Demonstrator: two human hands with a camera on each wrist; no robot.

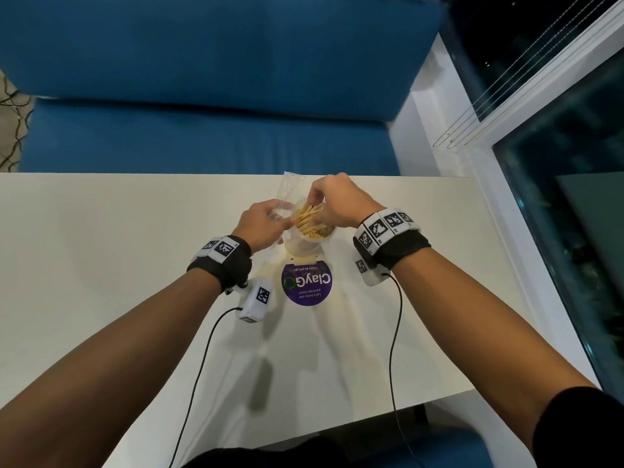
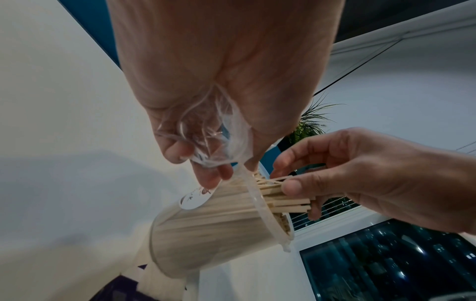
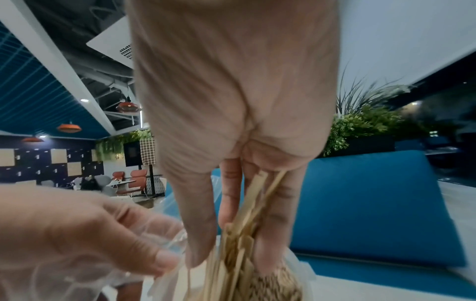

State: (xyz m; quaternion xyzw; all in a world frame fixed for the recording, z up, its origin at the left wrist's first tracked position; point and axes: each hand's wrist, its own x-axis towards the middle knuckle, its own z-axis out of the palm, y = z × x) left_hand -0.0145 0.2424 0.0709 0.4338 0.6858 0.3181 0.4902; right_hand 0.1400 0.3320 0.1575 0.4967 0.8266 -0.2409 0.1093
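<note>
A clear round tub [image 1: 304,246] [image 2: 206,234] packed with thin wooden sticks [image 1: 309,217] [image 3: 239,254] stands on the white table [image 1: 101,265]. My right hand [image 1: 334,201] [image 2: 347,179] reaches into its mouth from above and pinches a bundle of sticks, some raised above the rest. My left hand [image 1: 266,222] [image 3: 90,234] is at the tub's left rim and grips crumpled clear plastic film [image 2: 213,134] [image 3: 64,275]. More clear plastic [image 1: 290,185] lies behind the tub.
A round purple sticker [image 1: 306,284] is on the table just in front of the tub. A blue sofa [image 1: 202,96] runs along the far table edge. A window with a white frame [image 1: 506,197] is on the right. Cables trail from both wrist cameras.
</note>
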